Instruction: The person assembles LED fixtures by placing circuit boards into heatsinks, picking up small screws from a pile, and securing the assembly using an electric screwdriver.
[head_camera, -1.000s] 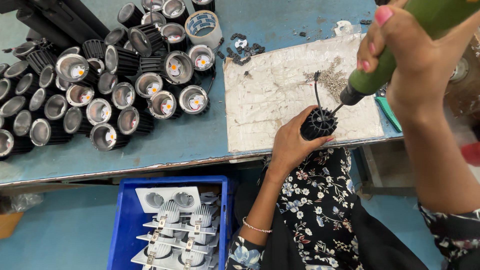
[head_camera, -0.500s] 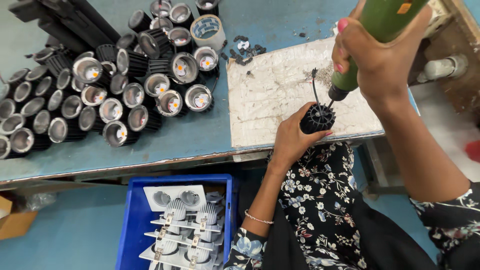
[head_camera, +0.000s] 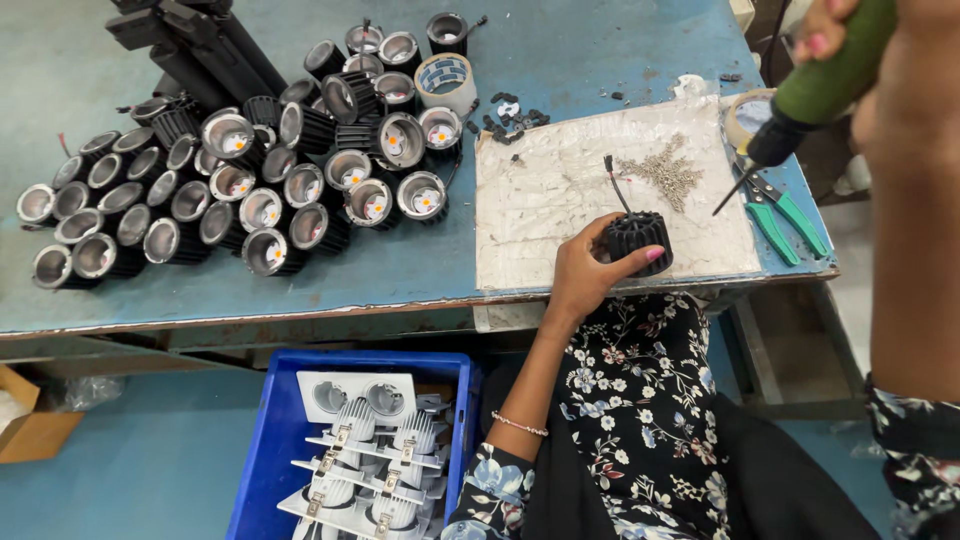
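My left hand (head_camera: 588, 272) grips a black finned lamp housing (head_camera: 637, 240) with short wires sticking up, resting on a white worn mat (head_camera: 560, 200) near the table's front edge. At the upper right, my right hand (head_camera: 905, 80) holds a green-handled screwdriver (head_camera: 820, 85), tilted, with its tip lifted to the right of the housing and apart from it. A heap of small screws (head_camera: 668, 172) lies on the mat just behind the housing.
Several black round lamp housings (head_camera: 250, 190) crowd the left of the blue table (head_camera: 200, 290), with a tape roll (head_camera: 446, 82) behind. Green-handled pliers (head_camera: 790, 220) lie at the right edge. A blue crate (head_camera: 270, 450) of white lamp fittings stands below on the floor.
The screwdriver has lifted off the housing and swung up to the right. My left hand keeps hold of the housing. The view has shifted, showing more of the table's right end.
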